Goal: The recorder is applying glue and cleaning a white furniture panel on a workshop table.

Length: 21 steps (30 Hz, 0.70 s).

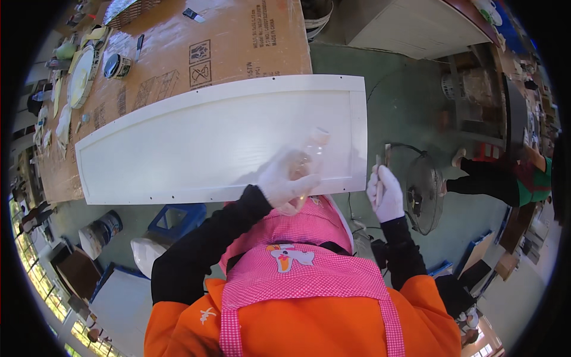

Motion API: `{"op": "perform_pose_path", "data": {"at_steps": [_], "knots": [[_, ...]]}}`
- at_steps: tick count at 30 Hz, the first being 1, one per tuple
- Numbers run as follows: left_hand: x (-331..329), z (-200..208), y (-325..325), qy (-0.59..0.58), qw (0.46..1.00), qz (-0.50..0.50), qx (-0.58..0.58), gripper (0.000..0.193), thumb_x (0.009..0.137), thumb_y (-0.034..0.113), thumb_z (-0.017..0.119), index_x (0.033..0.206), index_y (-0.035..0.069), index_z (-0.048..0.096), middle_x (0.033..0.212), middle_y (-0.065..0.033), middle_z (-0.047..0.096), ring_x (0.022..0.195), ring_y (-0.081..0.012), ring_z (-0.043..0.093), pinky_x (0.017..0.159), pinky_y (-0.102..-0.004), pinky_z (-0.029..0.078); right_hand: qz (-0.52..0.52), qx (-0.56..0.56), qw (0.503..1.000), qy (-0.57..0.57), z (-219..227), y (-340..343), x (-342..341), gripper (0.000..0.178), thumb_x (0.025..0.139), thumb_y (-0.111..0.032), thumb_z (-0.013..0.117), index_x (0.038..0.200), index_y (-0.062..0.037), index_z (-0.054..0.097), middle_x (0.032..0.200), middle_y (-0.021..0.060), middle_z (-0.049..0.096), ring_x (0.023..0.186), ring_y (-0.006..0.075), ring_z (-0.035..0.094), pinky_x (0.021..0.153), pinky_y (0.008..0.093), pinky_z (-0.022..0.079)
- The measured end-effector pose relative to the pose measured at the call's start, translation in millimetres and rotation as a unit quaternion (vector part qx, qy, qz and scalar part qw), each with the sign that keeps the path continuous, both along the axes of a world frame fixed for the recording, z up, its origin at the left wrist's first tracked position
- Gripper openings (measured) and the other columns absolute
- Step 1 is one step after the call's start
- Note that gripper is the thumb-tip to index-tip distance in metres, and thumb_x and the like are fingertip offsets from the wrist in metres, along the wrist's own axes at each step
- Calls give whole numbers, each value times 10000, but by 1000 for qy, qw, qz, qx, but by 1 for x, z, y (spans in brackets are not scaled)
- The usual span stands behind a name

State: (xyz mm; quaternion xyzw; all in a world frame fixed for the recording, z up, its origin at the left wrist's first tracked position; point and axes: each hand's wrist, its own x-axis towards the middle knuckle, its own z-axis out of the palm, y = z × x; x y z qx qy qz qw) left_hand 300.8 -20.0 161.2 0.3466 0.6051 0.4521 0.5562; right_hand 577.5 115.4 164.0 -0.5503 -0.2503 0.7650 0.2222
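A long white framed panel (196, 134) lies across the front of a cardboard-covered table (238, 44), its right end jutting past the table's side. Small dark holes dot its rim. Over its near right part, my left hand (282, 183), in a white glove, is closed around a clear plastic bottle (316, 146) with a pale top, tilted up to the right. Off the panel's right end, my gloved right hand (388, 195) grips a thin stick-like tool (378, 169) pointing up. Its kind is too small to make out.
A round standing fan (424, 193) is on the floor to the right, with a person (517, 181) beyond it. A dark-lidded jar (117, 66) and a thin dark tool (140, 47) lie on the cardboard. Below at left are a bucket (100, 233) and a blue plastic stool (176, 219).
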Motion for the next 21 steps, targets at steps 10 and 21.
{"op": "perform_pose_path", "data": {"at_steps": [10,21], "knots": [[114,-28,87,-267,933,44,-237,505,977,473,664,1176,12,619,952,-91,683,781,-205,705,693,-367,594,-10,-30,999,-13,-26,70,77,237,1044,-299,604,1105,-75,650,802,-23,596,583,76,544,457,233,399],[134,-23,100,-338,895,153,-246,539,973,389,696,1345,70,472,987,-136,635,784,-273,707,653,-442,626,25,-61,998,-19,-35,71,91,240,1037,-314,616,1112,-87,635,811,-27,591,595,76,547,474,228,410]]}}
